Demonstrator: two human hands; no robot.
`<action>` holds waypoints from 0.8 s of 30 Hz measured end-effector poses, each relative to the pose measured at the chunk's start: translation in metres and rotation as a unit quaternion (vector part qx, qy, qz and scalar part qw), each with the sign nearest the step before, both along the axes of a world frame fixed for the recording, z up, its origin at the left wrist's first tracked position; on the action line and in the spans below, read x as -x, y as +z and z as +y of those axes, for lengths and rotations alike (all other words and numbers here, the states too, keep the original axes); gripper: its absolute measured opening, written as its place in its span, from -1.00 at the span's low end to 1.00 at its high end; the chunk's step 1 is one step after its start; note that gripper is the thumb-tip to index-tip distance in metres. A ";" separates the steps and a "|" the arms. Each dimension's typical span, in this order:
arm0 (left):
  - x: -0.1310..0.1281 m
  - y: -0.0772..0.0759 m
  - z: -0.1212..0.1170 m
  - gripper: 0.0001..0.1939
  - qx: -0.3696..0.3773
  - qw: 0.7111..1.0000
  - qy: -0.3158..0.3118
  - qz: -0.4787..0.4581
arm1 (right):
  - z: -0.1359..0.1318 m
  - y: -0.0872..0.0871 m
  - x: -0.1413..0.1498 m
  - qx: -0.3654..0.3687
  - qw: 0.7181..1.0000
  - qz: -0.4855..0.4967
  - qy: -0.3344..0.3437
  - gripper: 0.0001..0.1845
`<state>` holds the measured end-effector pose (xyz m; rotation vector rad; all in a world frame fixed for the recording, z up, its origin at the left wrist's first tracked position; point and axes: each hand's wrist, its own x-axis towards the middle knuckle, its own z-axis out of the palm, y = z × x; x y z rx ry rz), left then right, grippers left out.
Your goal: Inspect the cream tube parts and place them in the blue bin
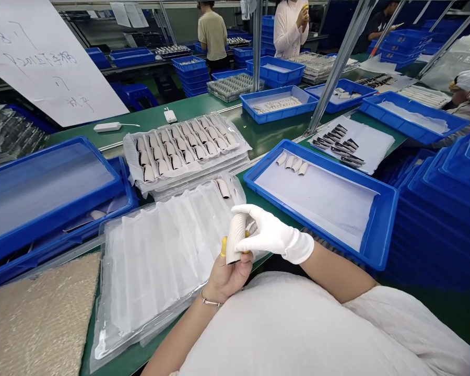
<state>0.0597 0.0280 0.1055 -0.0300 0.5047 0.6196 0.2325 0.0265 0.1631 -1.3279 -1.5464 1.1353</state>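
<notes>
As I look down through the head camera, the left hand (232, 274) rises from the lower edge with its forearm slanting up to the right, yellow covers on some fingers and a bracelet at the wrist; its fingers are closed around the back and lower end of a cream ribbed piece (235, 240). I see the right hand (268, 233), in a white glove, come in from the right with the wrist bent, thumb laid on the near face of that piece and index finger arched over its top, so both hands grip it nearly upright in front of the white shirt (297, 329). Just beyond lies a tray with a translucent liner (152, 261), one similar piece at its far corner; to the right, a blue tray (386, 224) carries four more. Farther along the green desk (199, 107), rows of cream pieces (182, 143) fill a stacked tray. Upper left, I can read "8" and "P201" handwritten on a white sheet (66, 78); the Chinese characters beside them I cannot make out with certainty. Behind, a person in a beige shirt (213, 34) stands among blue crates (190, 78).
</notes>
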 end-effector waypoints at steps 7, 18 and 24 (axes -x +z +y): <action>0.004 -0.006 -0.003 -0.71 -0.005 1.000 -0.021 -0.022 | 0.004 -0.001 -0.002 -0.042 0.997 0.060 -0.013 -0.60; 0.000 -0.006 -0.001 -0.65 -0.075 0.995 -0.056 0.024 | 0.004 -0.010 -0.004 -0.028 0.987 0.153 -0.042 -0.73; -0.004 -0.001 0.006 -0.74 -0.118 0.987 -0.034 0.106 | 0.010 -0.012 -0.015 -0.013 0.985 0.150 -0.087 -0.81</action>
